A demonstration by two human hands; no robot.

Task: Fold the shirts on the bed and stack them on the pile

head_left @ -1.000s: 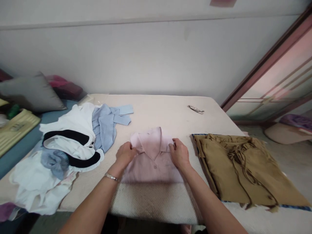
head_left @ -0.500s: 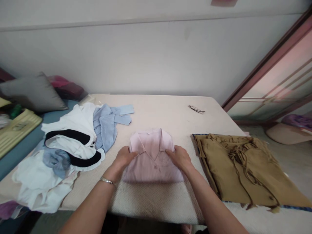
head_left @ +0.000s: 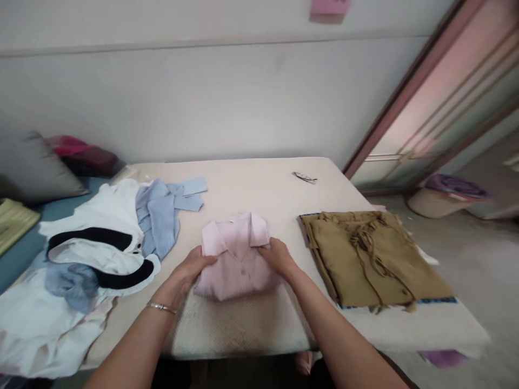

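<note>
A folded pink ribbed shirt [head_left: 239, 265] with a collar and a button lies in front of me, its lower edge lifted a little. My left hand [head_left: 193, 268] grips its left side, thumb on top and fingers hidden beneath. On the opposite side my right hand [head_left: 279, 256] holds the edge in the same way. To the left spreads a loose heap of clothes: a white garment with black trim [head_left: 105, 237] and a light blue ribbed garment [head_left: 160, 213]. At the right lies a folded olive-brown garment [head_left: 373, 259] with drawstrings.
The cream-covered table [head_left: 251, 183] stands against a white wall [head_left: 203, 102]. Near its back edge lie thin dark-framed glasses [head_left: 305, 177]. A grey cushion [head_left: 36, 167] sits at the far left. On the floor at right is a bin [head_left: 433, 202] with a purple lining.
The view has turned right, so everything sits further left. Both hands keep their hold on the pink shirt, whose lower edge and sides now look drawn in and slightly raised.
</note>
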